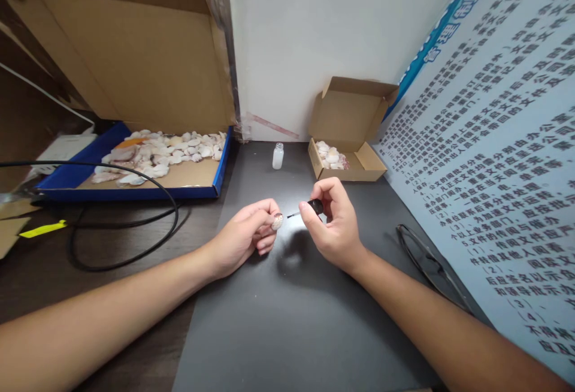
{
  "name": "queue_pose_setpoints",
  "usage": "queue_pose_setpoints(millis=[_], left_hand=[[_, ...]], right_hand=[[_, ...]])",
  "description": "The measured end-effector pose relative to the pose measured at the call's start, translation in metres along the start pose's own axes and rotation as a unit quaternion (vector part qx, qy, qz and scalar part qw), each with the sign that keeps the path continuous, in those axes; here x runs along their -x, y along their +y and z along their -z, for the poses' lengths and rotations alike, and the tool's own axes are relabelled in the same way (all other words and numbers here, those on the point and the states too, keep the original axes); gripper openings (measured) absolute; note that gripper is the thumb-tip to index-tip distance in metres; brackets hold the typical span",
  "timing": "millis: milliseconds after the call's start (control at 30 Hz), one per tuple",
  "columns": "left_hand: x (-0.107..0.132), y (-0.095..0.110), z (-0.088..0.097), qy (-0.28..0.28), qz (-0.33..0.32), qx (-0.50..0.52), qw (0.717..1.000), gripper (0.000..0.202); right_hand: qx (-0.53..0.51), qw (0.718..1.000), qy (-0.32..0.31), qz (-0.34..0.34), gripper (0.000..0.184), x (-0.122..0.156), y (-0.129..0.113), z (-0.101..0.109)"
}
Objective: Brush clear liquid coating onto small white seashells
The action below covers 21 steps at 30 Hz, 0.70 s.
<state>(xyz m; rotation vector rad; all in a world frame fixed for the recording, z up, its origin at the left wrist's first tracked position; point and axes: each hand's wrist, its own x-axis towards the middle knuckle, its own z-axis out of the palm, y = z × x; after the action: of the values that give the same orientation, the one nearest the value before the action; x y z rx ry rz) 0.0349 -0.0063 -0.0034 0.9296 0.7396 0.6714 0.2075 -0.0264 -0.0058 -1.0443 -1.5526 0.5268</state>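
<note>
L arm (103,314) & R arm (404,314) are closest, over the table (269,344). L hand (240,233): fingers pinched on a small speckled shell (277,222). R hand (339,230): fingers clamped on a black cap (317,205) w/ thin brush (294,214), tip near the shell, small gap btwn. Past the fingers: lil bottle (278,158) w/ whitish stuff. Past R fingers: small box (354,174), pale shells (330,155) in it. Past L fingers, farther L: blue box (148,193), lots more shells (193,149). R of R fingers: glasses (436,265), & big sign (494,140), Chinese writing, title incl. "管理制", lines no. (3), (4) near bottom.
</note>
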Motion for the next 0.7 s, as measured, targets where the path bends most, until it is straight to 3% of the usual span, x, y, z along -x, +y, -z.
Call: queue_pose_setpoints(millis=[700], left_hand=[[0.0004, 0.0002, 0.0017, -0.007, 0.004, 0.006, 1.0, 0.013]], right_hand=[[-0.042, 0.999, -0.013, 0.02, 0.016, 0.0016, 0.0021, 0.0]])
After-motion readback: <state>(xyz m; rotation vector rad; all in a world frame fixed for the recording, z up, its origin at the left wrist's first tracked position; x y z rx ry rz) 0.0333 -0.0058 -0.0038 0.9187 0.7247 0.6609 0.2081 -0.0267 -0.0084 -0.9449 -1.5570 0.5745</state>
